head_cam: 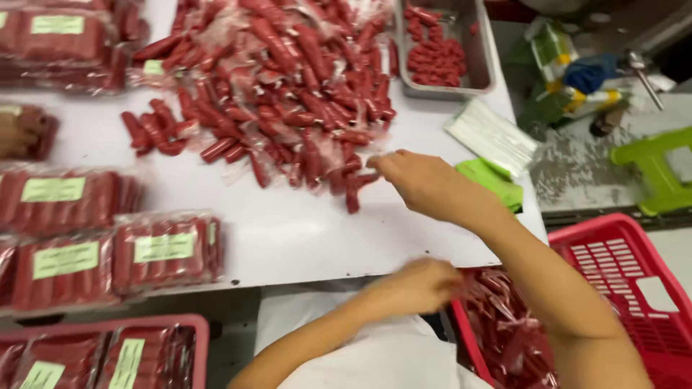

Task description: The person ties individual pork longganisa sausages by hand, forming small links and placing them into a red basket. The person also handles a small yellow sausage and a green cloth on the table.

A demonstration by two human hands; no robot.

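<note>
We reached our right hand [425, 184] out over the white tabletop [310, 230] to the near edge of a big heap of red sausages in clear wrappers [288, 79], our fingertips drawn together on the wrapper of one sausage at the front of the pile [358, 180], though the blur kept us from telling how firmly we pinched it. Our left hand [414, 287] hung low, off the front edge of the tabletop, its fingers curled loosely at the rim of a red plastic basket [634, 274] that held more wrapped sausages [504, 324]; whether it gripped one of them we could not tell. Along the left side of the tabletop lay flat sealed packs of sausages with pale green labels [162, 252], and more such packs sat in a red crate [108, 356] below the front edge. At the far side stood a metal tray [479, 50] with small red pieces in it. Just beyond our right wrist lay a green folded cloth [497, 180] and a stack of clear bags [490, 133], both near the right edge of the tabletop.
</note>
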